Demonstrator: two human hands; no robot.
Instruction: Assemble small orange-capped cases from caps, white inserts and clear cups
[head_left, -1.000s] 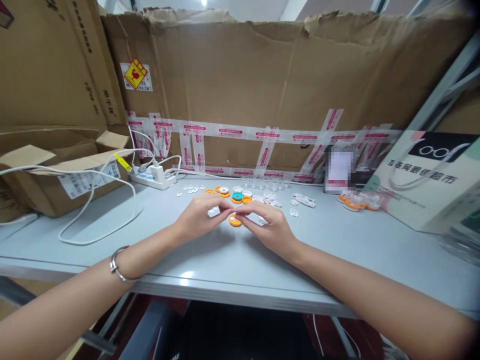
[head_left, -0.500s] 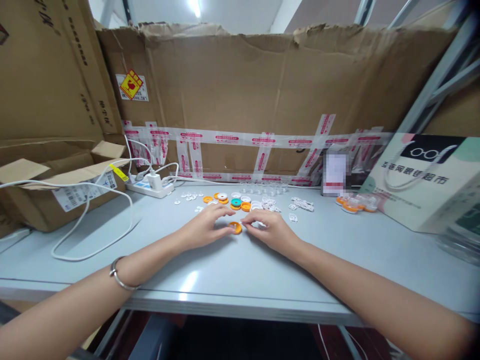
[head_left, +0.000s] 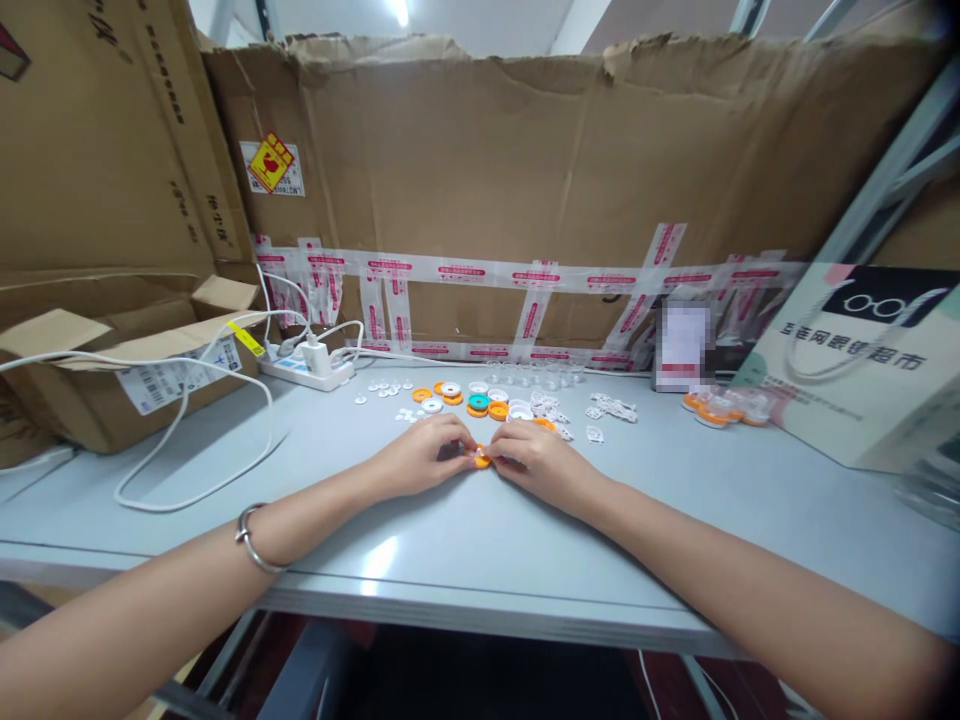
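Note:
A small orange round plastic part (head_left: pixel 480 463), like a shallow cup, lies on the table between my hands. My left hand (head_left: pixel 424 452) grips its left side, with thumb in front and fingers behind. From the other side, my right hand (head_left: pixel 546 465) pinches a small pale piece (head_left: pixel 481 452) at the top of the orange part; fingertips cover most of it. Just behind are more round parts: a teal disc (head_left: pixel 478 401), an orange ring (head_left: pixel 498 411) and a white disc (head_left: pixel 431 405). Another orange part (head_left: pixel 544 424) shows partly behind my right hand.
Small white pieces (head_left: pixel 386 388), clear cups (head_left: pixel 532 376) and white flat parts (head_left: pixel 611 407) lie farther back. Orange-and-clear assemblies (head_left: pixel 724 408) sit right, near a paper bag (head_left: pixel 840 370). A power strip (head_left: pixel 311 375), looping cable (head_left: pixel 187 507) and open carton (head_left: pixel 90 400) stand left.
My hands have drawn together over the orange part. My left fingers have closed on it, and my right hand has brought the small pale piece to it. The view has shifted slightly.

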